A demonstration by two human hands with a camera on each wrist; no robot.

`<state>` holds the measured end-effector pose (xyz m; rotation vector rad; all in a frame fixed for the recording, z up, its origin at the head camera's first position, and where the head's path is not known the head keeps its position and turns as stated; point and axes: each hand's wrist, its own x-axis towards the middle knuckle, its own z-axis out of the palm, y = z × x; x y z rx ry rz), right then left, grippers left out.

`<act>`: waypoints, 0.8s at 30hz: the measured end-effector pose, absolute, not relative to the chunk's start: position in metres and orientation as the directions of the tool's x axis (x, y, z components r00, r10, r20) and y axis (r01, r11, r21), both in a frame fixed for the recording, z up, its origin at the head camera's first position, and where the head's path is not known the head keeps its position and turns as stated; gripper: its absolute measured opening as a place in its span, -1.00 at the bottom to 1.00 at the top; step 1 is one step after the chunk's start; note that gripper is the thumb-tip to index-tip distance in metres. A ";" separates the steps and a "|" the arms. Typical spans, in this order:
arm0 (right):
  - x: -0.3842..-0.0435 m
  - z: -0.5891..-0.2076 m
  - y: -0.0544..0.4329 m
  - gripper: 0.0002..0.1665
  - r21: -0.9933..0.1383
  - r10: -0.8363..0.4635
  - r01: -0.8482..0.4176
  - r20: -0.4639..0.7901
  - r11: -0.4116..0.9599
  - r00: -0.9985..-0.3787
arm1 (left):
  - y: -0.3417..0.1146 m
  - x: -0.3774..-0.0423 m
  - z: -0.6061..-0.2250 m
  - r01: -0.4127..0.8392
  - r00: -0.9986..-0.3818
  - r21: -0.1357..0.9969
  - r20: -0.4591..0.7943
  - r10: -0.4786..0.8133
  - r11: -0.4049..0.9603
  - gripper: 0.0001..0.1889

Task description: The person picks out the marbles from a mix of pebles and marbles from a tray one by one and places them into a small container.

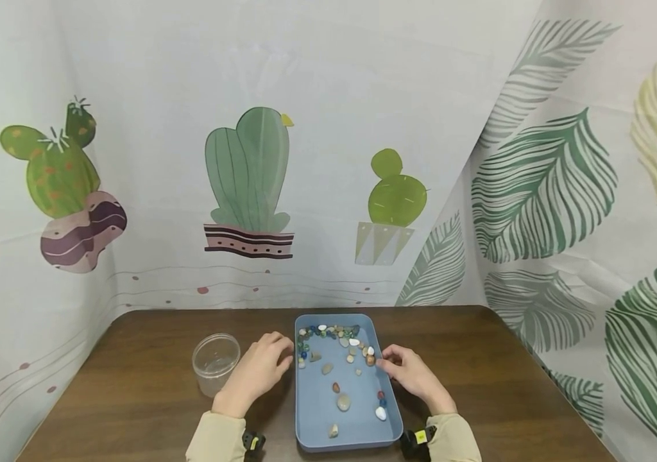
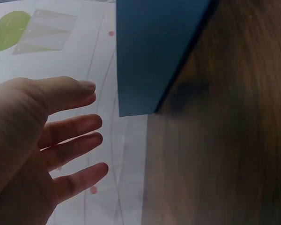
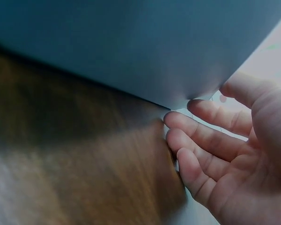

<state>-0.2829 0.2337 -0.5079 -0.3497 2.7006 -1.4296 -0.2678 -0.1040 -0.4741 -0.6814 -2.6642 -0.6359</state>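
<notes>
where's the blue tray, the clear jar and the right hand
blue tray (image 1: 317, 407), head view, bare floor toward the near left
clear jar (image 1: 214, 366), head view, middle of its visible body
right hand (image 1: 412, 372), head view, back of the hand

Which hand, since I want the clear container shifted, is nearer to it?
Left. The left hand is just to the right of the clear container, between it and the blue tray; the right hand is farther off, by the tray's right edge.
</notes>
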 end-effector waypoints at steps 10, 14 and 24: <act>-0.282 -0.507 0.234 -0.77 -0.837 -0.222 -0.155 0.041 0.524 -0.974 | -0.091 -0.282 -0.485 0.455 -0.886 0.441 0.313 0.342 0.774 -0.83; -0.283 -0.508 0.234 -0.78 -0.835 -0.225 -0.166 0.052 0.524 -0.973 | -0.087 -0.286 -0.490 0.432 -0.898 0.472 0.300 0.321 0.768 -0.86; -0.284 -0.509 0.234 -0.76 -0.817 -0.228 -0.181 0.063 0.547 -0.972 | -0.073 -0.298 -0.497 0.369 -0.915 0.466 0.334 0.226 0.804 -0.88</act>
